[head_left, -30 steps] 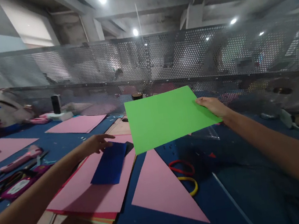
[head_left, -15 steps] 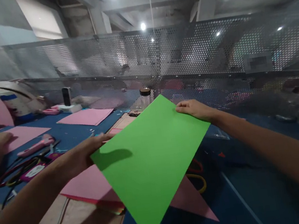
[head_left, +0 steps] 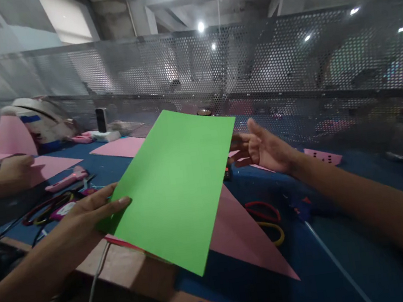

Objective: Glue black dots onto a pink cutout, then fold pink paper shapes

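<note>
A green sheet of paper (head_left: 177,189) is held up at a tilt in front of me. My left hand (head_left: 99,210) grips its lower left edge, thumb on top and the other fingers partly hidden beneath. My right hand (head_left: 267,149) is at the right edge with fingers apart and thumb raised; its fingertips are close to the sheet, and whether they touch it I cannot tell. Under the green sheet lies a pink sheet (head_left: 248,244) with a pointed corner. Beside that are a red loop (head_left: 261,203) and a yellow loop (head_left: 281,234), perhaps handles.
On the left, another person's hand (head_left: 17,172) works on pink paper (head_left: 54,166). A pink glue gun (head_left: 66,180) and cables lie nearer me. Behind stands a perforated metal screen (head_left: 188,58). A white cord (head_left: 93,291) hangs over the table's front edge.
My right hand has let go of the green sheet and opened beside it. The sheet has turned and shifted left, and my left thumb now lies on top of it.
</note>
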A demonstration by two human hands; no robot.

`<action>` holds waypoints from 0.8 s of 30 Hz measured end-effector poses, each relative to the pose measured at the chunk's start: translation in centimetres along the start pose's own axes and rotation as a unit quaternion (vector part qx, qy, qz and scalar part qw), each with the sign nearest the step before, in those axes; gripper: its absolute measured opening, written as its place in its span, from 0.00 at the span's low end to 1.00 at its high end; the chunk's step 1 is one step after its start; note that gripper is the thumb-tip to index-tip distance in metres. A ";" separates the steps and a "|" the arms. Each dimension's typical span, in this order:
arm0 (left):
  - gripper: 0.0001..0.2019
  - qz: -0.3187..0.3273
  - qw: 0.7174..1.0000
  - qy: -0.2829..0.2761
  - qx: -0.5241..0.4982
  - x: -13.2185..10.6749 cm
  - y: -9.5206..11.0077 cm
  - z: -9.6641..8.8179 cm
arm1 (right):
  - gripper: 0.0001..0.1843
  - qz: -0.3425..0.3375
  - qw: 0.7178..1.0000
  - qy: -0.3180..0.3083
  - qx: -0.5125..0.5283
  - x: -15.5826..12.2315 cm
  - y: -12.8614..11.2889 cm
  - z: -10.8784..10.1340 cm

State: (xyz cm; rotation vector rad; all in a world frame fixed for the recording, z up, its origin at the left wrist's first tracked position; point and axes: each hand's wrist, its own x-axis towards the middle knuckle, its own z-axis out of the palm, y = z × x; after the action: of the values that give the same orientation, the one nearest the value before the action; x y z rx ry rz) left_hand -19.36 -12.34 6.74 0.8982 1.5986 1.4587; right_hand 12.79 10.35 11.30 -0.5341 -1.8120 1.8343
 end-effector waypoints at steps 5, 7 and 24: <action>0.27 0.021 0.998 -0.066 -0.013 -0.9 -0.5 1.7 | 0.21 -0.014 0.989 0.066 -0.130 -1.6 1.9 4.2; 0.25 0.064 0.995 -0.059 0.044 -1.1 -0.8 1.7 | 0.17 -0.030 0.983 0.103 -0.148 -2.0 1.9 4.6; 0.23 0.359 0.668 -0.115 0.642 -2.5 -8.6 3.1 | 0.12 0.007 0.979 0.191 -0.073 -3.5 1.0 1.0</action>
State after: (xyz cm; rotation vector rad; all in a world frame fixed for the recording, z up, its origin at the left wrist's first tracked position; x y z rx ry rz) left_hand -15.40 -13.99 -1.72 2.6110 2.0719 0.2656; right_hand 14.91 7.50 10.09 -0.8892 -1.6851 1.4880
